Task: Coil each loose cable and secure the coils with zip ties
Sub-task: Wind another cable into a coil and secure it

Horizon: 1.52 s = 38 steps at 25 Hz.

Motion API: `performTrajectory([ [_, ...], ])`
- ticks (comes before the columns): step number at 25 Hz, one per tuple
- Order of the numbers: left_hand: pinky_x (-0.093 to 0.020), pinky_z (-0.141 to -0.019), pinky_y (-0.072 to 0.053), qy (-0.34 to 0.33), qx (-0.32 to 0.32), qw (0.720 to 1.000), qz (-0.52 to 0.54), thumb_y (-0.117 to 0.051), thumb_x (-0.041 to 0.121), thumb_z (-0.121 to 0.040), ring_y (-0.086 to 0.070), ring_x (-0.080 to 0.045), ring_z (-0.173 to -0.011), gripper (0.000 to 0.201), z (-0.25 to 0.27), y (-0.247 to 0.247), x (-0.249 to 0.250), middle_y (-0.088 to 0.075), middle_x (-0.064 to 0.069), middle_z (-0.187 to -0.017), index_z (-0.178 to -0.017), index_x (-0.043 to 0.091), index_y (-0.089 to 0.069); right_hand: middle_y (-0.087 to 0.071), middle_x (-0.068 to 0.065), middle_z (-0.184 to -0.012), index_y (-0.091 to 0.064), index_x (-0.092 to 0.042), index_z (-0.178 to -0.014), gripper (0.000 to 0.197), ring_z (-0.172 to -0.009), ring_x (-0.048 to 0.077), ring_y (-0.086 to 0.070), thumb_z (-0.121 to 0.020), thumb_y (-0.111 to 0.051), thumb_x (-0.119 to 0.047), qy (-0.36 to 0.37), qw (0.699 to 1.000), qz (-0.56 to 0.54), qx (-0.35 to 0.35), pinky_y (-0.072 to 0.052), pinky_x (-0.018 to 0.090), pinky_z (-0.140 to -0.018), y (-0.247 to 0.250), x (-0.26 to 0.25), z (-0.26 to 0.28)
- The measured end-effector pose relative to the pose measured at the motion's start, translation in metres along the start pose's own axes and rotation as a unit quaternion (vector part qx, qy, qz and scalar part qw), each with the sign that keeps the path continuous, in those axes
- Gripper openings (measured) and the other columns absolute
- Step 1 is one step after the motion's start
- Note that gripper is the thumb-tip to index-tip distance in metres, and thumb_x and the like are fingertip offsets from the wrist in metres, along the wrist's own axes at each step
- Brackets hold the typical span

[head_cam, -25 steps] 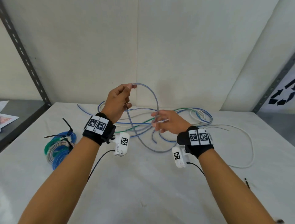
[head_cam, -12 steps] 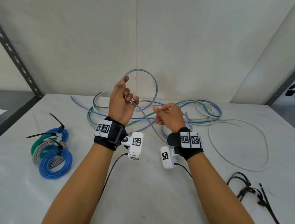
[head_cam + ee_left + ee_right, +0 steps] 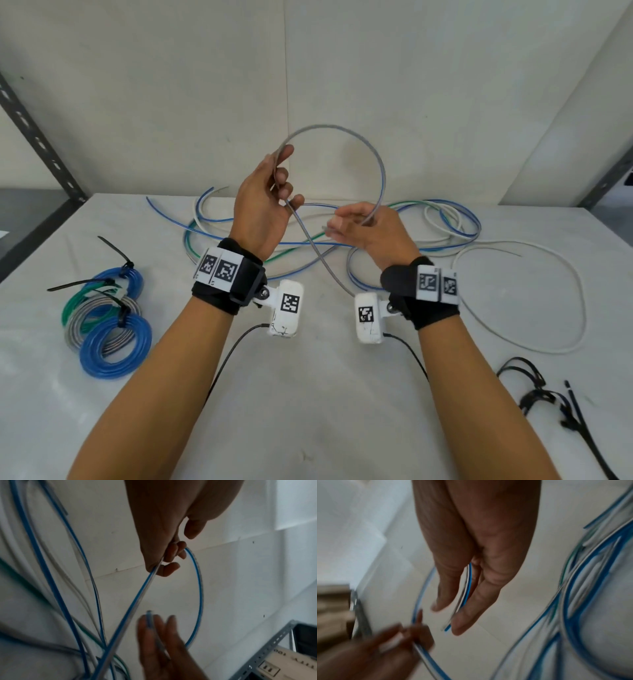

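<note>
A clear cable with a blue stripe arcs in one big loop above the table. My left hand is raised and grips the cable where the loop crosses itself, fingers curled round it. My right hand is just to the right and lower. It pinches the cable's free end between nearly straight fingers, with the tip poking out past them. The cable's remaining length trails down to the table between my wrists.
Several loose blue, green and white cables lie tangled at the back of the table, and one white cable curves to the right. Finished coils with black zip ties sit at the left. Spare black zip ties lie at the front right.
My right hand took hold of the cable's end and brought it up toward the left hand. The loop in the left hand rose and grew wider.
</note>
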State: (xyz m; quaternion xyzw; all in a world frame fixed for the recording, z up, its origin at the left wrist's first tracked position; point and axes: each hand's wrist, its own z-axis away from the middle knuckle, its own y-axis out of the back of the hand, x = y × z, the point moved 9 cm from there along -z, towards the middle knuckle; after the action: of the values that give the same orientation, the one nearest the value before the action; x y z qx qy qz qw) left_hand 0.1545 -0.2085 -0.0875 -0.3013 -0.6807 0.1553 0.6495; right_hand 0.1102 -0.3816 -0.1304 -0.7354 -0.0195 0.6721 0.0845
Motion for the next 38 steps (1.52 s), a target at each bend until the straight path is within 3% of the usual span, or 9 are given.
performTrajectory([
  [4,-0.035,-0.08,-0.058,-0.05,-0.057,0.986,-0.151,-0.035,0.011,-0.108,-0.048,-0.009,-0.07,0.032,0.004,-0.008,0.005,-0.048,0.005,-0.082,-0.131,0.011,-0.057,-0.075,0.022,-0.09,-0.058,0.003,-0.106,0.023,-0.086,0.034,-0.075,-0.087,-0.067,0.01,0.027,0.996,-0.085,-0.005,-0.06,0.034,-0.084,0.002,-0.037,0.009],
  [8,-0.047,-0.088,-0.057,-0.063,-0.167,0.92,-0.349,-0.05,0.009,-0.105,-0.068,-0.021,-0.086,0.028,0.023,-0.018,-0.005,-0.066,-0.005,-0.09,-0.132,0.006,-0.058,-0.073,0.024,-0.088,-0.044,0.001,-0.123,0.044,-0.076,0.032,-0.075,-0.088,-0.07,0.005,0.09,0.983,-0.129,0.095,-0.061,0.032,-0.076,0.011,-0.059,0.014],
  [14,-0.05,-0.084,-0.061,-0.03,-0.127,0.941,-0.312,-0.066,0.007,-0.096,-0.071,-0.024,-0.086,0.026,0.028,-0.01,-0.017,-0.067,-0.003,-0.083,-0.121,0.003,-0.068,-0.073,0.014,-0.08,-0.043,-0.003,-0.12,0.035,-0.071,0.022,-0.074,-0.094,-0.066,0.0,0.089,0.908,-0.336,0.235,-0.059,0.024,-0.068,0.009,-0.031,0.008],
  [16,-0.048,-0.086,-0.06,-0.039,-0.141,0.931,-0.333,-0.072,0.009,-0.092,-0.069,-0.023,-0.084,0.029,0.028,-0.014,-0.024,-0.067,0.0,-0.077,-0.121,0.009,-0.07,-0.073,0.017,-0.085,-0.048,0.0,-0.122,0.031,-0.075,0.024,-0.074,-0.096,-0.064,-0.004,0.093,0.914,-0.325,0.225,-0.06,0.026,-0.071,0.002,-0.028,0.006],
  [19,-0.041,-0.085,-0.06,-0.027,-0.189,0.902,-0.387,-0.08,0.008,-0.085,-0.07,-0.021,-0.078,0.046,0.03,-0.019,-0.029,-0.07,-0.001,-0.077,-0.126,0.016,-0.062,-0.075,0.016,-0.091,-0.06,0.002,-0.114,0.023,-0.074,0.019,-0.07,-0.097,-0.066,-0.012,0.092,0.96,-0.174,0.2,-0.057,0.026,-0.071,-0.001,-0.029,0.007],
  [23,-0.049,-0.083,-0.061,0.014,-0.2,0.879,-0.434,-0.08,0.012,-0.086,-0.073,-0.033,-0.082,0.032,0.035,-0.018,-0.038,-0.076,-0.01,-0.085,-0.114,0.015,-0.065,-0.076,0.011,-0.089,-0.07,-0.005,-0.097,0.01,-0.076,0.015,-0.069,-0.095,-0.068,-0.015,0.067,0.981,-0.069,0.167,-0.058,0.031,-0.074,-0.003,-0.02,0.009],
  [27,-0.046,-0.083,-0.062,0.063,-0.197,0.875,-0.437,-0.071,0.019,-0.094,-0.075,-0.031,-0.084,0.012,0.041,-0.02,-0.049,-0.076,-0.013,-0.087,-0.098,0.008,-0.072,-0.074,0.018,-0.088,-0.065,-0.004,-0.094,0.006,-0.081,0.026,-0.075,-0.096,-0.066,-0.009,0.069,0.993,-0.036,0.09,-0.06,0.036,-0.071,-0.022,-0.026,0.013],
  [32,-0.035,-0.074,-0.062,0.107,-0.194,0.851,-0.477,-0.07,0.031,-0.094,-0.075,-0.029,-0.078,0.033,0.044,-0.014,-0.051,-0.077,-0.012,-0.081,-0.091,-0.002,-0.072,-0.075,0.02,-0.089,-0.065,0.003,-0.1,0.013,-0.078,0.031,-0.075,-0.089,-0.071,-0.001,0.108,0.99,0.075,0.051,-0.062,0.037,-0.074,-0.029,-0.04,0.013],
  [38,-0.03,-0.065,-0.061,0.101,-0.177,0.82,-0.535,-0.071,0.048,-0.089,-0.074,-0.023,-0.066,0.044,0.042,-0.01,-0.049,-0.075,-0.009,-0.072,-0.084,0.004,-0.071,-0.074,0.019,-0.092,-0.064,-0.004,-0.102,0.007,-0.078,0.028,-0.074,-0.095,-0.065,-0.004,0.086,0.995,0.043,0.012,-0.06,0.035,-0.068,-0.03,-0.04,0.02],
])
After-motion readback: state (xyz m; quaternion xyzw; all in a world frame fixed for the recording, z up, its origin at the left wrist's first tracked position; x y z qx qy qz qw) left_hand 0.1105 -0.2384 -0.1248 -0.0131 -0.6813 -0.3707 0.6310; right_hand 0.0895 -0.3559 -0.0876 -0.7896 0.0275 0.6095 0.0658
